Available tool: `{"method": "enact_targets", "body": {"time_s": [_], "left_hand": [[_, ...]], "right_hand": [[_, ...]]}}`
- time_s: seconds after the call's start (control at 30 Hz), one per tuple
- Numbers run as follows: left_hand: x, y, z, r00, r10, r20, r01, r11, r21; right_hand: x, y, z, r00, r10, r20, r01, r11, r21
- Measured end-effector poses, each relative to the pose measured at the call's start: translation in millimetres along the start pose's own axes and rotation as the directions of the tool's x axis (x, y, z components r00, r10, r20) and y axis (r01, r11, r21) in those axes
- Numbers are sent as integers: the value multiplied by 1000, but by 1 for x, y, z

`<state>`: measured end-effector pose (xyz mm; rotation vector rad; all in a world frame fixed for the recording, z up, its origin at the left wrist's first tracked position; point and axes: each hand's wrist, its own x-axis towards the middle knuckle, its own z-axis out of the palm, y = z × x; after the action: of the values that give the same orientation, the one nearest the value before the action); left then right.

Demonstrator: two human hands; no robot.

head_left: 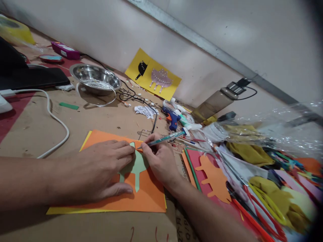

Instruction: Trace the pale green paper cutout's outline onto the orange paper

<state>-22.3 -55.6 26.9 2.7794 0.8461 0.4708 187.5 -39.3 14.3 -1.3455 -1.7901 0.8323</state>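
Note:
A light green paper cutout [137,171] with rounded edges and narrow legs lies on an orange sheet [148,200], with a yellow sheet [63,210] showing beneath. My left hand [108,168] rests flat across the cutout and the orange sheet, fingers stretched out, covering the cutout's left part. In my right hand [160,156] is a slim teal pen [168,137], pinched near its tip. The tip meets the orange sheet close beside the cutout's upper edge, where a dark line shows. My right hand's lower side covers the cutout's right end.
Behind stand a steel bowl [96,79], a blue glue gun [173,117] and a yellow card [153,74] with decorated cutouts. A bottle [217,101] leans at the wall. Right lie an orange cutout [212,178], scissors [264,201] and scraps. A white cable [59,117] curves at left.

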Motion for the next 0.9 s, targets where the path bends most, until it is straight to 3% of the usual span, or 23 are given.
{"method": "enact_targets", "body": {"time_s": [0.23,0.57,0.9], "left_hand": [[-1,-3,6,997,66,-34,-64,997,51],[-4,-2,5,998,46,-35,-47,999,-20],[-5,-5,7,998,64,-16,-64,998,13]], "right_hand": [[0,-1,-1,1000,-6,8,6,1000,6],[-1,0,-1,1000,-9,8,9,1000,-15],[-1,-1,-1,1000,-4,17,4,1000,-12]]}}
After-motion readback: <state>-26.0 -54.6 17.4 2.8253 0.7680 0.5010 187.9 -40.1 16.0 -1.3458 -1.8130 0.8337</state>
